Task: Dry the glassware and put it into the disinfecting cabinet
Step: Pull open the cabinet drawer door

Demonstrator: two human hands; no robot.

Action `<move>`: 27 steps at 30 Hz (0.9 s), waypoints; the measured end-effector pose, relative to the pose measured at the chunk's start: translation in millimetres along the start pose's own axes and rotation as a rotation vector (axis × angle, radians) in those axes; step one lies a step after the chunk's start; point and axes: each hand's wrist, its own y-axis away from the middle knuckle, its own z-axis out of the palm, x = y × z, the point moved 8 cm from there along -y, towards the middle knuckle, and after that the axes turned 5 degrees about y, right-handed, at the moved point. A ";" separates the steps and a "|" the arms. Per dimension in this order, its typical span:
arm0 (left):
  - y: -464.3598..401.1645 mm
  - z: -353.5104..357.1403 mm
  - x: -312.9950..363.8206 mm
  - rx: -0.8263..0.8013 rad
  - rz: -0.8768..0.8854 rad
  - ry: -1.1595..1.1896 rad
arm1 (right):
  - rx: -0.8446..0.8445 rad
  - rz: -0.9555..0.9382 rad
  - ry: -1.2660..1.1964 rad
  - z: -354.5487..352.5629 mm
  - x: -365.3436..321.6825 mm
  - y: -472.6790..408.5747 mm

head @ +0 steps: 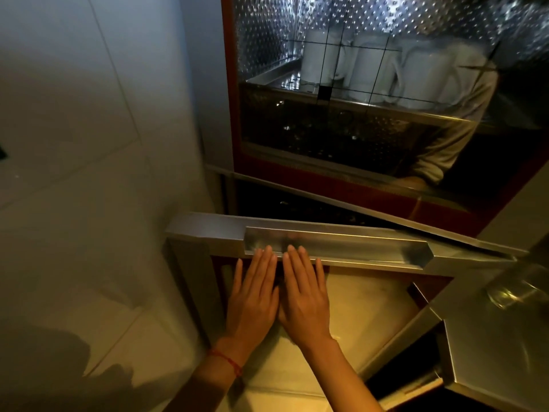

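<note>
Disinfecting cabinet (341, 185) fills the frame ahead of and above the fingers; its lower door (326, 254) stands ajar, swung toward the camera, with a gap open behind its top edge. Left hand (252, 304) and right hand (306, 301) lie side by side, palms flat on the door front, fingers straight and together, gripping nothing — fingertips just reach the lower lip of the recessed metal handle (335, 245), which runs off to the right of the fingers. Red string (227, 362) on the left wrist. My read: this is the closing step, or a door push of some sort; loading looks done or paused, since neither hand carries glass. Next move calls for an even push from both palms so the door seats square, not skewed — can't tell from here whether a latch or seal needs extra force. Upper compartment, above and right of the fingertips, sits behind a closed glass door with red frame; dimpled shiny metal lining inside, a wire rack, and white mugs (365, 69) with handles standing on it, apparently upside down, though reflections make that hard to confirm. Reflection of a light sleeve shows in that glass. A clear glass (511, 292) stands well to the right of the right hand's fingers, on a steel surface (499, 352) — possibly still to be dried, can't say.
</note>
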 end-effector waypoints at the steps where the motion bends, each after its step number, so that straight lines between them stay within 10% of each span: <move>1: 3.4 -1.7 1.3 -0.010 -0.007 -0.010 | -0.006 -0.003 -0.002 -2.1 0.0 2.1; 27: 81.6 -67.7 93.0 -0.100 -0.358 -0.276 | -0.218 -0.268 -0.122 -83.0 1.9 74.9</move>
